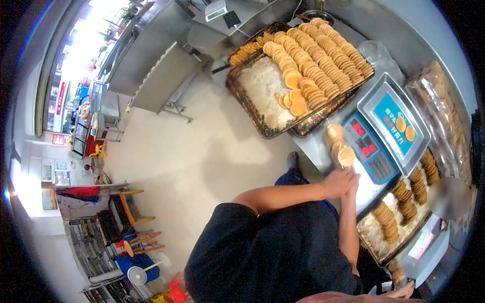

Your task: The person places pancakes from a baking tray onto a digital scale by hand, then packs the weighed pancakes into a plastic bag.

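Observation:
My left hand (333,185) and my right hand (350,188) are together in front of my body, fingers closed at the near end of a clear plastic bag of round cookies (345,155). The bag stretches away from my hands beside a digital scale (370,151) with lit red digits. Two loose cookies (401,125) lie on the scale's metal pan (422,132). Overlapping fingers hide the exact grip on the bag.
A dark-rimmed baking tray (247,108) beyond the scale holds long rows of cookies. Another tray (376,247) with cookie rows lies at right, near large plastic bags (439,111). Another person's hand (401,291) shows at the bottom. Stools (144,242) stand left.

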{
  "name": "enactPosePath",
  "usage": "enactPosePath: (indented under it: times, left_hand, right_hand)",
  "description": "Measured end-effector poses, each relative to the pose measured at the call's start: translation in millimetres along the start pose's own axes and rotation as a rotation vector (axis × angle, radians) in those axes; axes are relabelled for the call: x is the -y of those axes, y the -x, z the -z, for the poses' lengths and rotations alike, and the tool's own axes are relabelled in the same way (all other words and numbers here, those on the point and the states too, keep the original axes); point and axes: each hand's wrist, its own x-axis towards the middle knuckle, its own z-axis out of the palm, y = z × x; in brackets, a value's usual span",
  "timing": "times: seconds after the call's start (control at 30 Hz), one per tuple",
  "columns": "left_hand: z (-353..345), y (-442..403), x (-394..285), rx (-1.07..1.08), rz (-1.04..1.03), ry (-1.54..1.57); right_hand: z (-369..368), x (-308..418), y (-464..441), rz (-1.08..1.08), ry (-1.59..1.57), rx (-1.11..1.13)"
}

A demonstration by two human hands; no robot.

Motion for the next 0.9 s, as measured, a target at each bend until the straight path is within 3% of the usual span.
enactPosePath:
  times: [0.17,0.23,0.43,0.53,0.63,0.67,0.77,0.9]
  left_hand:
    - [-9.6,-1.1,3.2,0.066,0.051,-0.071]
    - [-15.3,-10.6,-1.1,0.150,0.317,-0.158]
    - [-25.7,1.2,8.1,0.133,0.040,-0.179]
    - [-9.2,-6.2,-0.1,0.086,-0.050,-0.215]
    - [-9.7,-2.8,-6.2,0.184,-0.105,-0.160]
    - [-10.3,-2.7,-7.1,0.199,-0.119,-0.153]
    - [-12.3,-5.7,-9.3,0.065,-0.101,-0.191]
    - [-10.7,-10.1,-10.9,0.013,-0.020,-0.078]
  right_hand:
    - [-1.0,-1.4,-11.4,0.049,0.037,0.019]
    - [3.5,-6.8,-14.4,0.056,0.063,0.020]
    - [39.6,-44.8,-24.6,0.146,0.059,-0.011]
    - [10.0,-26.5,-11.7,0.183,-0.032,-0.006]
    - [-12.1,-43.6,-16.3,0.158,-0.477,-0.011]
    - [-1.7,-51.8,-26.5,0.168,-0.491,-0.025]
    - [-4.7,-35.2,-21.4,0.056,-0.020,-0.084]
    - [10.6,-36.9,-25.3,0.107,-0.266,0.023]
